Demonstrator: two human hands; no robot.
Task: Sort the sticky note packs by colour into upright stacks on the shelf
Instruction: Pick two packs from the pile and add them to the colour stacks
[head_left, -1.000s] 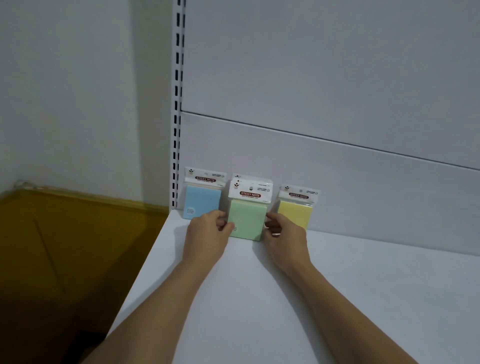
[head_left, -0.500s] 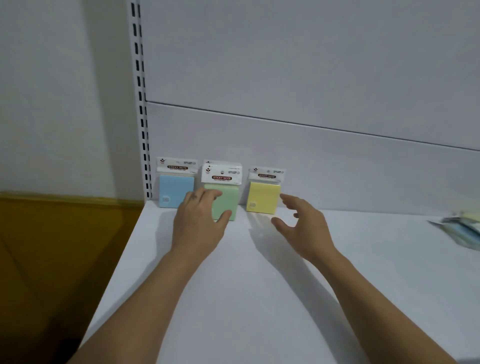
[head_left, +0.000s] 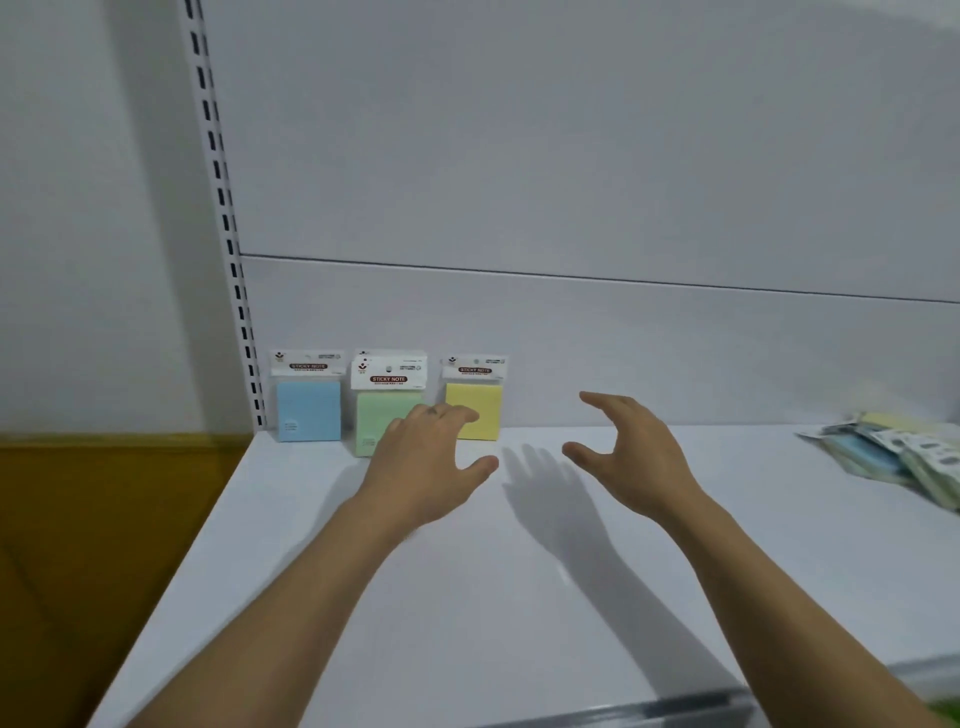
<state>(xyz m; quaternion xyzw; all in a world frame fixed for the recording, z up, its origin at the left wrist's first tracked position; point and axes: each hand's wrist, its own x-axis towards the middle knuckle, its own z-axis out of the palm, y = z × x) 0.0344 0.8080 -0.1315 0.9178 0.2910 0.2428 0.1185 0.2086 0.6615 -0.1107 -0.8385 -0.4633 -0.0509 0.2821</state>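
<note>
Three upright groups of sticky note packs stand against the back panel of the white shelf (head_left: 519, 597): a blue pack (head_left: 308, 410) at the left, a green stack (head_left: 382, 415) of two packs in the middle, a yellow pack (head_left: 475, 410) to the right. My left hand (head_left: 431, 467) hovers just in front of the green stack with relaxed fingers, covering its lower right corner, and holds nothing. My right hand (head_left: 628, 452) is lifted over the shelf to the right of the yellow pack, fingers spread and bare. A loose pile of packs (head_left: 893, 452) lies flat at the far right.
A slotted white upright (head_left: 228, 249) runs up the left side of the back panel. Left of the shelf the floor drops away, brown-yellow (head_left: 104, 545). The shelf's front edge (head_left: 675, 709) shows at the bottom right.
Both hands have let go of the green stack and drawn back to the right. The view has swung right, bringing the loose pile into sight.
</note>
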